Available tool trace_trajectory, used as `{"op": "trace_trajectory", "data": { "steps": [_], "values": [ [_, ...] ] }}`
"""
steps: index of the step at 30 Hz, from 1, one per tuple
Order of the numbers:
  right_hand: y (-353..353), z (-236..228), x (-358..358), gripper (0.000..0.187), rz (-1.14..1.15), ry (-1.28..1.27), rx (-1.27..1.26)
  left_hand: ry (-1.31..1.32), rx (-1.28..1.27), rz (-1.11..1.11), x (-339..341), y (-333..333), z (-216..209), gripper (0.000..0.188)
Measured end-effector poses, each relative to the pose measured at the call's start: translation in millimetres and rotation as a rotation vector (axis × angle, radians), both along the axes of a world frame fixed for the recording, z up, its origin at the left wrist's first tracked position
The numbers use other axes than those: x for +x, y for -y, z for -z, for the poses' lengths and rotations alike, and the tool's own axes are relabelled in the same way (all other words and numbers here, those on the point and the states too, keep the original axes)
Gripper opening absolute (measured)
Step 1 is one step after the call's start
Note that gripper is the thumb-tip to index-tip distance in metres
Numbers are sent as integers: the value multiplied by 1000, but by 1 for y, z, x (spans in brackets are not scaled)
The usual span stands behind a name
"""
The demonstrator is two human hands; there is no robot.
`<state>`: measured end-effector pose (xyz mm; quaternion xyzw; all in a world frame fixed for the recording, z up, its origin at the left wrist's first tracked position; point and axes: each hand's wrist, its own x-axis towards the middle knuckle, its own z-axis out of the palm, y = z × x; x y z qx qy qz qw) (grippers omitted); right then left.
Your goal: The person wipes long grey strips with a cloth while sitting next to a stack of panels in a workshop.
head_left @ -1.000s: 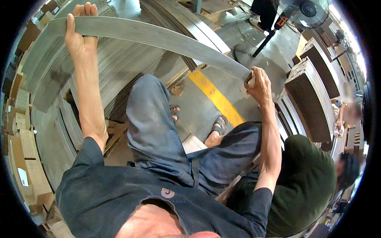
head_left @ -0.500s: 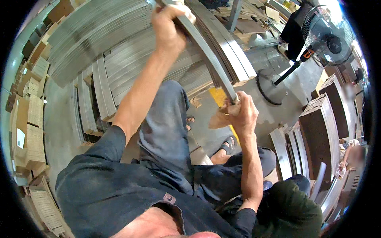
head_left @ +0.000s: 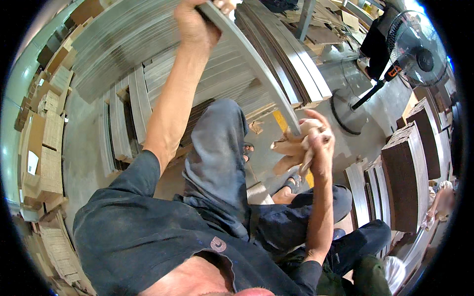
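A long, narrow grey plank (head_left: 259,64) slants across the upper middle, its far end raised toward the top edge. My left hand (head_left: 197,24) is wrapped round that far end. At the plank's near end, my right hand (head_left: 322,148) is closed on a crumpled tan cloth (head_left: 291,148), whose loose folds hang down to the left. The cloth lies right by the plank's tip; whether it touches cannot be made out. Beneath the plank is a broad stack of similar grey planks (head_left: 170,74).
A black standing fan (head_left: 418,58) is at the upper right. Dark stacked panels (head_left: 405,172) stand on the right, beside another person's dark trouser leg (head_left: 363,244). Cardboard boxes (head_left: 44,158) line the left. A yellow stripe (head_left: 280,120) marks the floor below my right hand.
My right hand has shifted slightly right and down, and the cloth has spread into looser folds. My left hand has moved up and left with the plank's far end.
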<state>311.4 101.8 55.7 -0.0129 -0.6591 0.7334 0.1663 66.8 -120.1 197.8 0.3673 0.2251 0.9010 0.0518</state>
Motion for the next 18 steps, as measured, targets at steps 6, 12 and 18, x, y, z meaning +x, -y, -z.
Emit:
{"op": "trace_trajectory", "data": {
  "steps": [6,12,18],
  "values": [
    [27,12,6,34,72,94,213,118,-446,-784,-4,-36,42,36],
    [27,27,1,23,88,215,51,177,-694,-928,-32,-69,129,43],
    [20,24,-7,25,126,280,77,313,-1016,-980,-79,-99,194,38]
  ]
}}
